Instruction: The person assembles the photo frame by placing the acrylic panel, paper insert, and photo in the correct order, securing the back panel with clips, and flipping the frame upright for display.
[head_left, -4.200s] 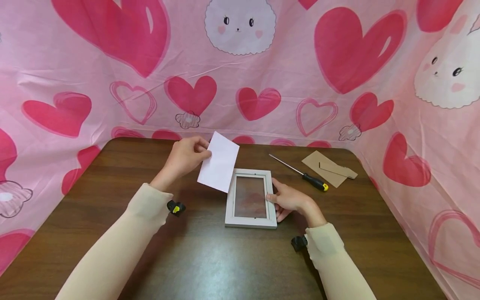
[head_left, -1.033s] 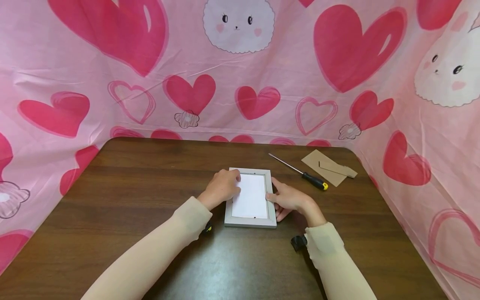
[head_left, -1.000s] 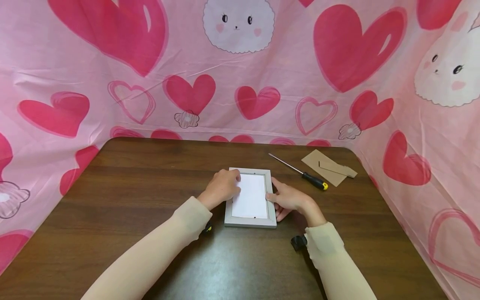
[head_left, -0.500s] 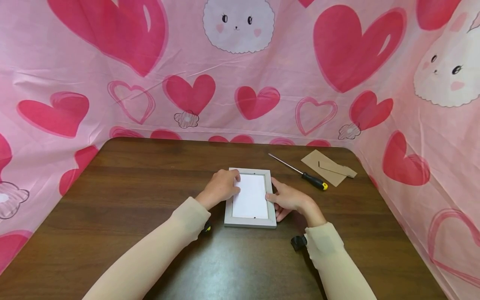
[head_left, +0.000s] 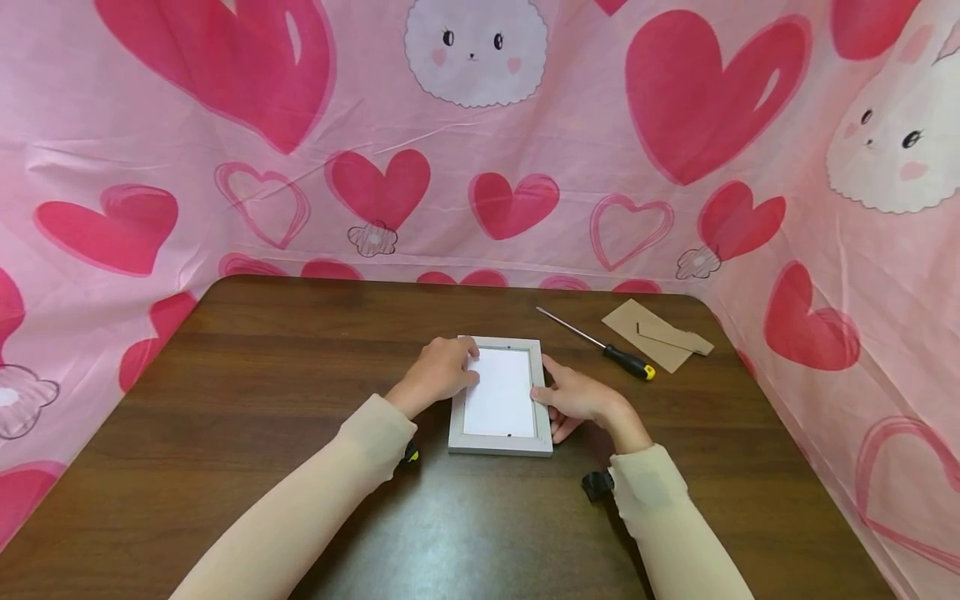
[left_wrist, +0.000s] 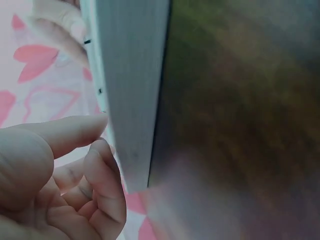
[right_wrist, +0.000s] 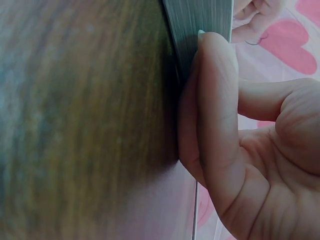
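Presently, the white picture frame lies flat near the centre of the dark wooden table, white sheet seated inside its border. 2 small dark marks show on the frame, at 12 and 6 o'clock. Right hand: at 3 o'clock of the frame, gripping that edge, thumb on top, fingers along the outer side. Left hand: at 10 o'clock, fingers bent, thumb and forefinger narrowly set over the frame's side; whether they pinch anything cannot be told. Screwdriver, black and yellow handle: at 2 o'clock of the frame, tip directed to 10. Brown board, bearing 1 narrow strip: just beyond the screwdriver, between 2 and 3 o'clock.
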